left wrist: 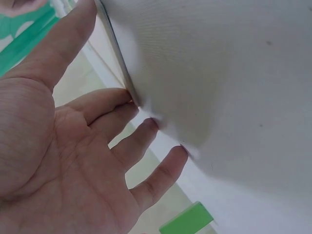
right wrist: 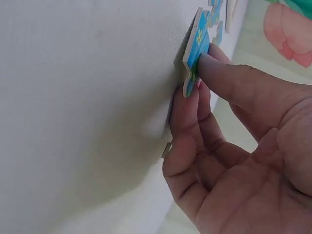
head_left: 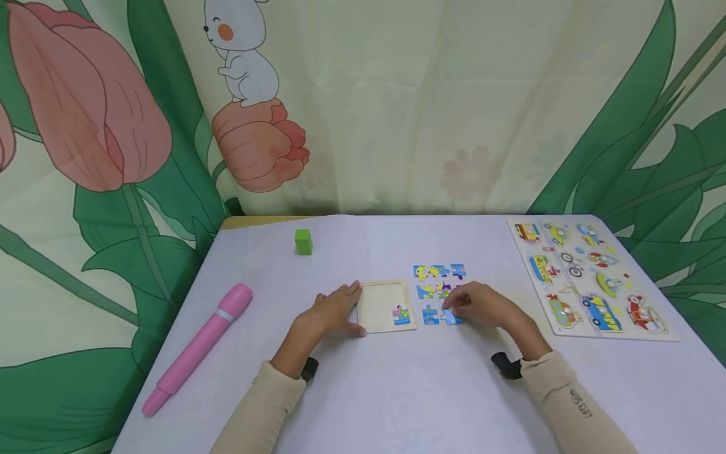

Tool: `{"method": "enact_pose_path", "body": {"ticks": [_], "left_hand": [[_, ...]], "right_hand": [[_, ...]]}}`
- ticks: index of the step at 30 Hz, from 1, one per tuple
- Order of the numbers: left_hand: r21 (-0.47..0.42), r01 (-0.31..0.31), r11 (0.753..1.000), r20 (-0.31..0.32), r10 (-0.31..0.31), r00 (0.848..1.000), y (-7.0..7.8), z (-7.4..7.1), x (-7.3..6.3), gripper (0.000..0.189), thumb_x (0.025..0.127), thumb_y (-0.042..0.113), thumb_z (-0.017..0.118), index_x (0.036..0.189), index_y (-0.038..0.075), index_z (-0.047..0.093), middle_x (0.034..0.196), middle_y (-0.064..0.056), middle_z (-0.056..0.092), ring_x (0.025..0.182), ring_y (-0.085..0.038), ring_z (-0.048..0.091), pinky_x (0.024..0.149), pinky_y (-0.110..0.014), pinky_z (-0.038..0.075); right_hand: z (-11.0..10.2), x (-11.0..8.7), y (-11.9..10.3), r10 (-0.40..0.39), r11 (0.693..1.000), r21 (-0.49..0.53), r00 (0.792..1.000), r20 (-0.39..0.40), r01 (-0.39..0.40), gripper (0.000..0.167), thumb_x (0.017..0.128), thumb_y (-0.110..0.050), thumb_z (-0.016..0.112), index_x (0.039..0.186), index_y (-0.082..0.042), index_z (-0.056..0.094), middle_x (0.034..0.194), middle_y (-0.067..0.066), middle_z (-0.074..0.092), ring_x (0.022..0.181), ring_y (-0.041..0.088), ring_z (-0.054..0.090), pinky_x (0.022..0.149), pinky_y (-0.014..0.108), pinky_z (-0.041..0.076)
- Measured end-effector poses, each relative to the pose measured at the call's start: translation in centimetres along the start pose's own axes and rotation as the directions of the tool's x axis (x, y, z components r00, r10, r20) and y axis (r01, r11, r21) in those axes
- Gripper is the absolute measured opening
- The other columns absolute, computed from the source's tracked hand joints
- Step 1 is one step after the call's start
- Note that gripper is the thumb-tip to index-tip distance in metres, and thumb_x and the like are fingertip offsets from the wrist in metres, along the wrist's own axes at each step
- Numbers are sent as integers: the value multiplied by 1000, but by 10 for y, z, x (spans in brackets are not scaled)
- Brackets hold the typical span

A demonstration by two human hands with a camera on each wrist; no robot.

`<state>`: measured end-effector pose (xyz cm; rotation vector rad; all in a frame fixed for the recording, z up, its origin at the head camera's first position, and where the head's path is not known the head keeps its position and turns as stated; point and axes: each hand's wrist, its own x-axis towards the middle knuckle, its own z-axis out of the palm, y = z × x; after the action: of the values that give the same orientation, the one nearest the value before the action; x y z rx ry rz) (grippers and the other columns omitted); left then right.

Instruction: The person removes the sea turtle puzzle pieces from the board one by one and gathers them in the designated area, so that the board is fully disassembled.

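My left hand (head_left: 331, 312) touches the left edge of a shallow square wooden puzzle tray (head_left: 374, 299), with thumb and fingers spread apart. In the tray's lower right corner lies one puzzle piece (head_left: 401, 315). Just right of the tray, several loose jigsaw pieces (head_left: 430, 315) are laid out in rows. My right hand (head_left: 484, 306) pinches a blue puzzle piece (right wrist: 196, 44) between thumb and fingers at the lower right of those rows. In the right wrist view this piece is tilted up from the cloth. The right fingers partly hide other pieces behind them.
A green block (head_left: 303, 241) stands behind the tray. On the left lies a long pink tube (head_left: 198, 350) with a pale band. A picture board with vehicles (head_left: 618, 328) lies on the right. White cloth (head_left: 397, 403) covers the table, and a printed curtain (head_left: 374, 126) hangs behind it.
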<state>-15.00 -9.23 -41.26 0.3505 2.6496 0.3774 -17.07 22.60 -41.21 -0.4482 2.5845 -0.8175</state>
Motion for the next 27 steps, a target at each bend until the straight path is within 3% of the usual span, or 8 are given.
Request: {"method": "enact_pose_path", "body": {"ticks": [13, 20, 27], "left_hand": [[-57, 6, 998, -17, -7, 1000, 2, 0, -1, 94, 85, 32, 87, 159, 6, 36, 168, -4, 27, 154, -26, 24, 119, -58, 23], [-44, 6, 999, -18, -7, 1000, 3, 0, -1, 94, 85, 32, 87, 159, 5, 36, 168, -4, 28, 154, -26, 25, 118, -57, 25], [-47, 2, 999, -12, -2, 1000, 6, 0, 1, 93, 85, 32, 86, 159, 6, 36, 167, -4, 28, 154, -25, 25, 118, -55, 26]], "right_hand": [[6, 5, -6, -47, 999, 9, 997, -54, 48, 8, 94, 1, 68, 96, -6, 72, 85, 0, 63, 82, 18, 55, 73, 33, 46], [24, 20, -29, -110, 991, 65, 993, -52, 113, 10, 93, 0, 72, 100, -7, 72, 93, -1, 66, 84, 18, 55, 74, 33, 49], [39, 26, -44, -216, 976, 25, 976, -33, 217, 31, 88, -3, 78, 119, -4, 73, 105, 0, 66, 84, 16, 53, 73, 28, 46]]}}
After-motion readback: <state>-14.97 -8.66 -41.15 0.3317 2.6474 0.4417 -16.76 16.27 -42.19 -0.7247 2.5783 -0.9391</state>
